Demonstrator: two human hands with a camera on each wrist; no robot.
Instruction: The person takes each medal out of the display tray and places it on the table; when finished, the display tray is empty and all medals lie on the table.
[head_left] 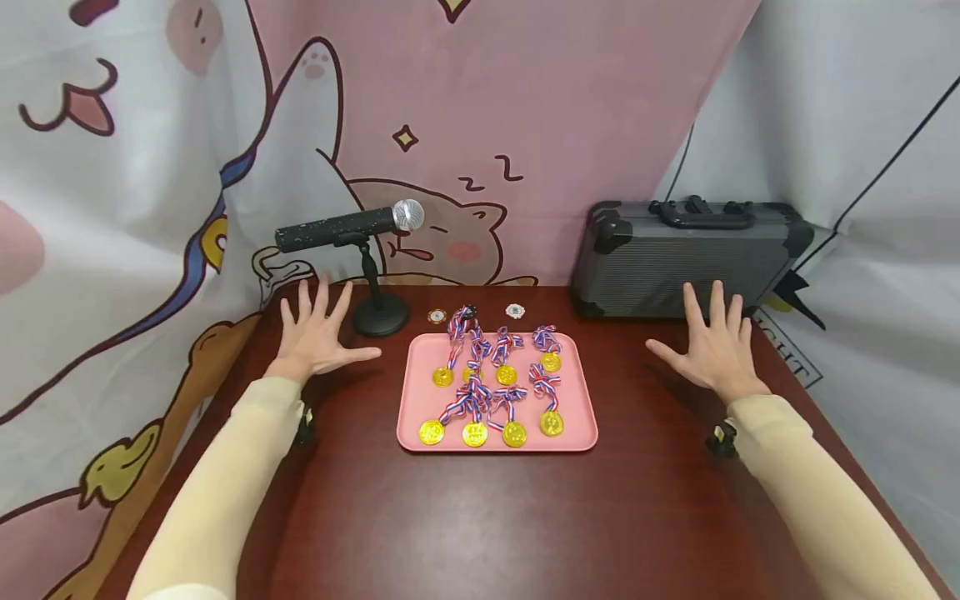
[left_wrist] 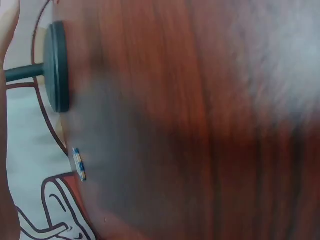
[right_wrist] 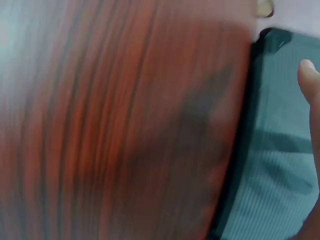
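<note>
My left hand is held with fingers spread over the table's left side, beside a black microphone on a round-based stand; nothing is in it. On the other side, my right hand, also spread and holding nothing, is in front of a grey hard case. Between the hands lies a pink tray bearing several gold medals with striped red, white and blue ribbons. Each wrist view catches part of a hand at its edge, with the stand's base or the case nearby.
Two poker chips, an orange-edged one and a white one, lie behind the tray. A blue-edged chip shows near the table edge in the left wrist view. Cartoon-printed cloth hangs around the brown table.
</note>
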